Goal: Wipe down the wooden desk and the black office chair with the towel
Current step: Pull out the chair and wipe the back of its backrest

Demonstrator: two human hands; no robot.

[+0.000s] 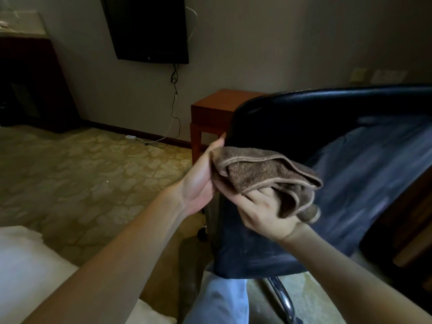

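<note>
The brown towel (264,176) was bunched between both hands in front of the backrest of the black office chair (350,141), just short of its dark upholstery. The right hand (264,213) gripped it from below, fingers curled under the folds and the thumb tucked out of sight in the cloth, while a loose end hung past the wrist. The towel's other end lay against the palm of the left hand (201,178), whose fingers stretched fairly straight up to the backrest's edge; its thumb was hidden, so a pinch could not be told. The wooden desk (217,101) stood behind the chair
</note>
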